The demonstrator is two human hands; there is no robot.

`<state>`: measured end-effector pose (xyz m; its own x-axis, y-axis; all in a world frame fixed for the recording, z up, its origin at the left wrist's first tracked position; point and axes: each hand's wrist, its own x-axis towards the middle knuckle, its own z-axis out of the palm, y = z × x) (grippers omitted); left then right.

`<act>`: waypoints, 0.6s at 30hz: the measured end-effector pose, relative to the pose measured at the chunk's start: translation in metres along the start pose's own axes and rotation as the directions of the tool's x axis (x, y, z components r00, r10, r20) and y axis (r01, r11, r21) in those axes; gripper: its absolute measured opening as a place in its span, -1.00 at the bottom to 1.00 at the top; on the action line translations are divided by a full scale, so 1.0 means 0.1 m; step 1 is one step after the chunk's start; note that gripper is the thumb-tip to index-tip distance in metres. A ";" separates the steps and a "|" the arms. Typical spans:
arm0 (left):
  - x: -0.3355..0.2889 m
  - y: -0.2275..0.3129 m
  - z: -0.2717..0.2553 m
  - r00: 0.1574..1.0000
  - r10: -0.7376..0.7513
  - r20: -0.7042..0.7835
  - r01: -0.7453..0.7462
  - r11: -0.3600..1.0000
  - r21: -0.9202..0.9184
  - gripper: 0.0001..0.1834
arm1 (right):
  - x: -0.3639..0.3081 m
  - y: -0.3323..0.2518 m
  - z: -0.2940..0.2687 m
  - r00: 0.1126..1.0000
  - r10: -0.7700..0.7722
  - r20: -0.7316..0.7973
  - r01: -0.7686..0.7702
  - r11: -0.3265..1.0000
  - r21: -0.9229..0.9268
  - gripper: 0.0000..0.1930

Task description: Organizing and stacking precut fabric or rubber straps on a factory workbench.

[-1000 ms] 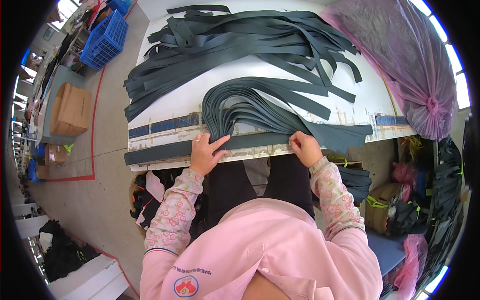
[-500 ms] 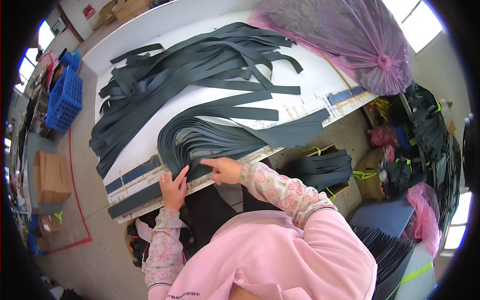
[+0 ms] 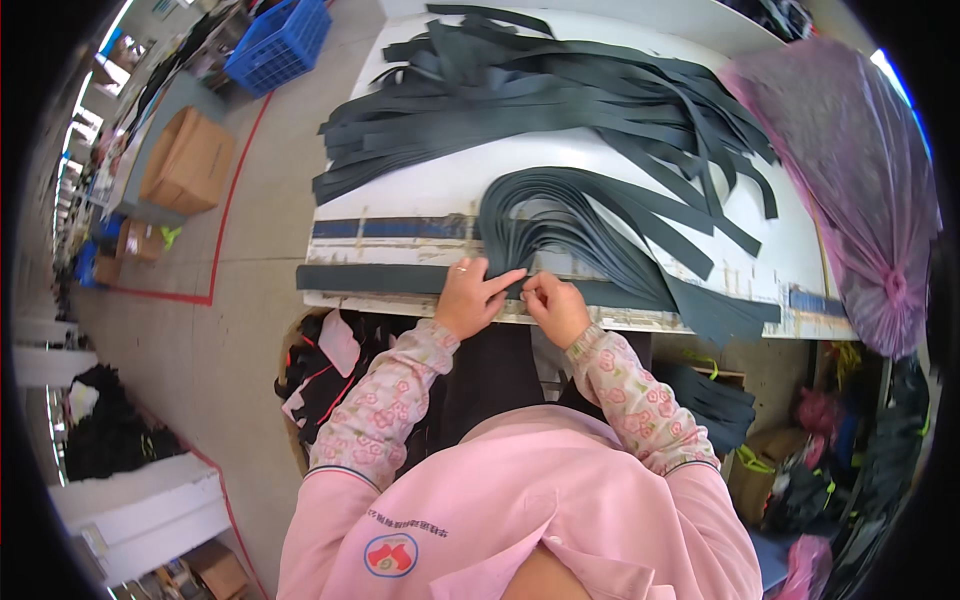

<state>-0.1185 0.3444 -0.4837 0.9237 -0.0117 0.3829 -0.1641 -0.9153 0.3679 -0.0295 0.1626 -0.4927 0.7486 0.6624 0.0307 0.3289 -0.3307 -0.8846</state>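
Observation:
A looped bundle of dark grey-green flat strips (image 3: 560,190) arches over the white table, its left end coming down beside my left hand. Along the front edge lies one long flat strip (image 3: 375,279) of the same colour. My left hand (image 3: 470,298) rests on this strip at the foot of the bundle, fingers stretched and apart, the index finger pointing right. Just right of it, my right hand (image 3: 558,309) is closed in a pinch over the strip; its fingertips hide whatever is between them. Farther back lies a loose pile of similar strips (image 3: 500,110).
A pink translucent bag (image 3: 850,180) bulges over the table's right end. Blue tape (image 3: 390,228) runs along the worn tabletop. Under the front edge sit a box of dark scraps (image 3: 325,370) and bundled strips (image 3: 705,405). A blue crate (image 3: 280,48) and carton (image 3: 190,160) stand at left.
My view has turned, so the table now lies squarer in front of me. My right hand has gone from a pointing finger to a pinch, lower and close beside my left hand.

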 end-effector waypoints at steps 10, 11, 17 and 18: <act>-0.10 -0.05 -0.05 0.999 -0.052 -0.005 0.052 0.998 -0.018 -0.46 | 0.03 -0.11 0.28 0.998 -0.070 -0.006 0.067 0.974 -0.215 -0.92; -0.10 -0.06 -0.04 0.999 -0.050 -0.007 0.050 0.999 -0.016 -0.46 | 0.02 -0.12 0.29 0.996 -0.087 -0.023 0.079 0.966 -0.246 -0.92; -0.09 -0.04 -0.01 0.999 -0.041 -0.025 0.041 0.999 -0.022 -0.44 | 0.04 -0.03 0.18 0.996 0.068 0.065 -0.068 0.998 -0.009 -0.90; -0.09 -0.04 -0.02 0.999 -0.045 -0.030 0.044 0.999 -0.027 -0.42 | 0.02 -0.01 0.08 0.995 0.072 0.062 -0.071 0.997 -0.011 -0.90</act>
<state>-0.1271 0.3486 -0.4870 0.9194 0.0415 0.3910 -0.1325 -0.9036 0.4074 -0.0333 0.1701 -0.4953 0.7330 0.6774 -0.0619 0.2811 -0.3845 -0.8793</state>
